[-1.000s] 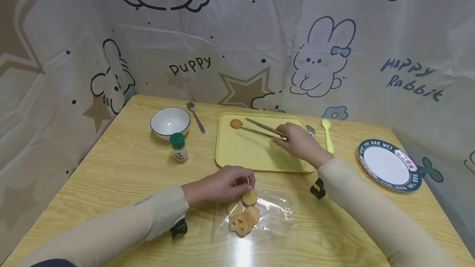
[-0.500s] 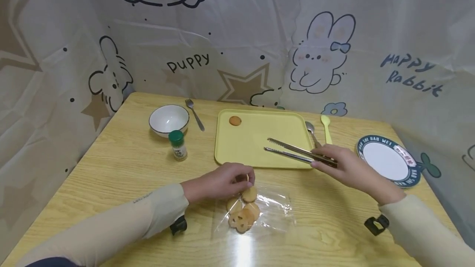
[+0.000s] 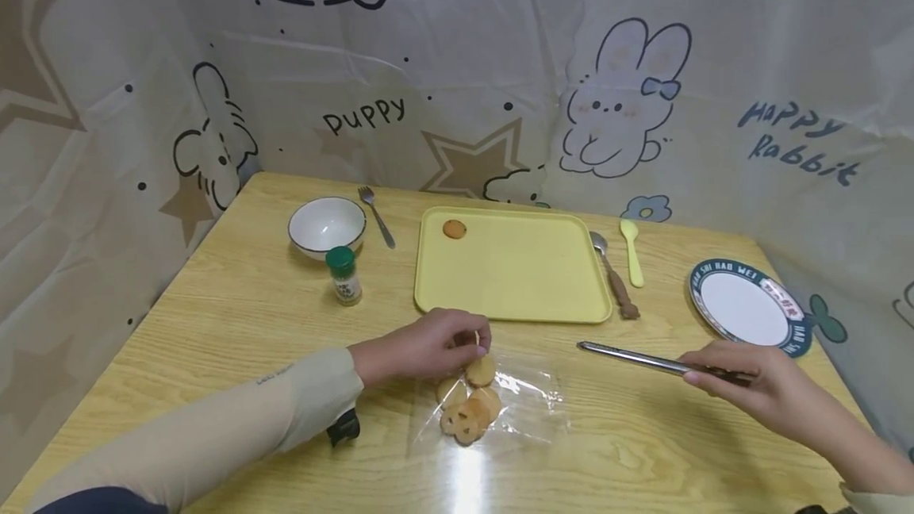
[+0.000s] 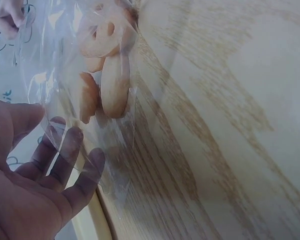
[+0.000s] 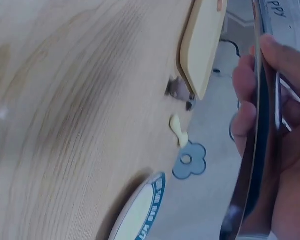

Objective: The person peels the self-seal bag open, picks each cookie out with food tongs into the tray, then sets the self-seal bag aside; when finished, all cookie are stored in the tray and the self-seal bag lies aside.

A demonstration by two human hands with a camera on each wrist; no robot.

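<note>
My left hand [image 3: 432, 346] holds the open end of a clear plastic bag [image 3: 531, 395] lying on the table in front of the yellow tray. Several cookies [image 3: 467, 419] are inside, some round, some with cut-out holes; the left wrist view shows the thumb and fingers at the thin film [image 4: 55, 130]. Off to the right, my right hand [image 3: 760, 379] grips metal tongs [image 3: 635, 358], their arms pressed together and nothing at their tips. One orange-brown cookie [image 3: 455, 228] rests in the far left corner of the yellow tray [image 3: 521, 272].
Left of the tray stand a white bowl [image 3: 327, 224], a green-capped shaker [image 3: 345, 280] and a fork [image 3: 378, 216]. On its right lie a brown-handled spoon [image 3: 617, 280], a yellow spoon [image 3: 631, 252] and a blue-rimmed plate [image 3: 746, 308].
My right hand has drawn the tongs from beside the cookie on the tray toward the right and nearer me; their arms have come together. My left hand stays at the bag.
</note>
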